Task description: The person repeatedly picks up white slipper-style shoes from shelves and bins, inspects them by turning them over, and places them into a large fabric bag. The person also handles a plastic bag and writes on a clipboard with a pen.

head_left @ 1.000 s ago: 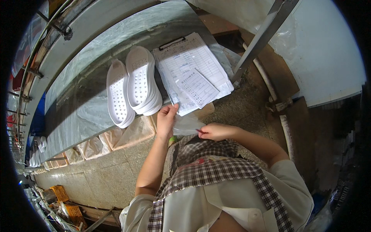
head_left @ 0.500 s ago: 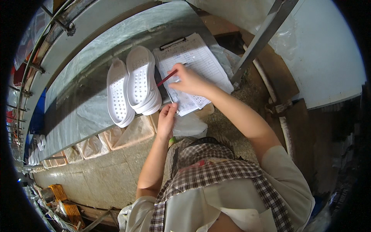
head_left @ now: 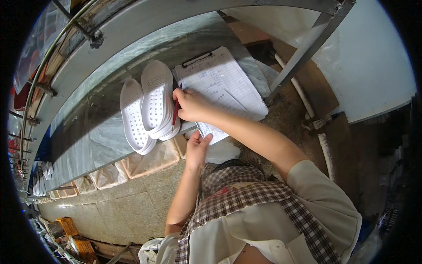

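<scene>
My right hand [head_left: 191, 105] is closed around a dark red pen [head_left: 176, 112], over the left side of a clipboard [head_left: 196, 59] with written sheets [head_left: 237, 83]. My left hand [head_left: 197, 149] pinches the near corner of a small sheet [head_left: 214, 133] at the clipboard's lower end. Left of the pen are two stacks of white shoe soles with small round holes: a taller stack [head_left: 156, 94] against the clipboard and a lower stack [head_left: 132, 115] beside it. Part of the sheets is hidden under my right hand and forearm.
The soles and clipboard rest on a grey marbled tabletop [head_left: 88, 127]. Bins lined with clear plastic [head_left: 151, 154] stand below its near edge. A metal frame bar [head_left: 303, 55] rises at the right, and another crosses above. Orange crates [head_left: 67, 226] lie far left on the floor.
My right hand has moved left and slightly nearer with the pen, off the sheet's middle toward the soles. The pen now stands more upright in view. The whole view has shifted slightly.
</scene>
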The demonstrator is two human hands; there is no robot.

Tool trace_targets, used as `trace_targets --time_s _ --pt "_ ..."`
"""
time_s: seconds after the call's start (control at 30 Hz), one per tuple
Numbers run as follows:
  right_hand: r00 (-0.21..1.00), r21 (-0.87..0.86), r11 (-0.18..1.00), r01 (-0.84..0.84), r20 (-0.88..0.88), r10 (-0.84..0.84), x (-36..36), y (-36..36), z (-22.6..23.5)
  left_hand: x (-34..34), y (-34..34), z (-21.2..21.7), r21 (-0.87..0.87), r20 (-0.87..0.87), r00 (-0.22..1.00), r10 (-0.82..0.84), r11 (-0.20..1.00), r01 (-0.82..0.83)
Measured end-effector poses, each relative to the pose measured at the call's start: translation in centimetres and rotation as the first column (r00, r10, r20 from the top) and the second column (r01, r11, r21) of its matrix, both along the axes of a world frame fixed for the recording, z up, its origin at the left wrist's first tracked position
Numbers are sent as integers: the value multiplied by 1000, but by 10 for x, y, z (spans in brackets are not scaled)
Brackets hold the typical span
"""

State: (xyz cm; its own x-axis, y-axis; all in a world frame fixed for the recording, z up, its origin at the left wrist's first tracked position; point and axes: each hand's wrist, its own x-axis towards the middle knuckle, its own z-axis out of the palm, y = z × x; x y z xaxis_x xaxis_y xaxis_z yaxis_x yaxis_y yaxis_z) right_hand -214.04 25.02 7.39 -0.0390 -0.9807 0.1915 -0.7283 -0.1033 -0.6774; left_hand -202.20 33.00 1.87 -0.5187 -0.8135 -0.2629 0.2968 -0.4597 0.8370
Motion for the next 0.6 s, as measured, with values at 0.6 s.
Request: trace_targets --time_s 0.6 --pt "915 99 945 312 -297 -271 -106 102 12 -5 1 -4 -91 119 990 -74 992 86"
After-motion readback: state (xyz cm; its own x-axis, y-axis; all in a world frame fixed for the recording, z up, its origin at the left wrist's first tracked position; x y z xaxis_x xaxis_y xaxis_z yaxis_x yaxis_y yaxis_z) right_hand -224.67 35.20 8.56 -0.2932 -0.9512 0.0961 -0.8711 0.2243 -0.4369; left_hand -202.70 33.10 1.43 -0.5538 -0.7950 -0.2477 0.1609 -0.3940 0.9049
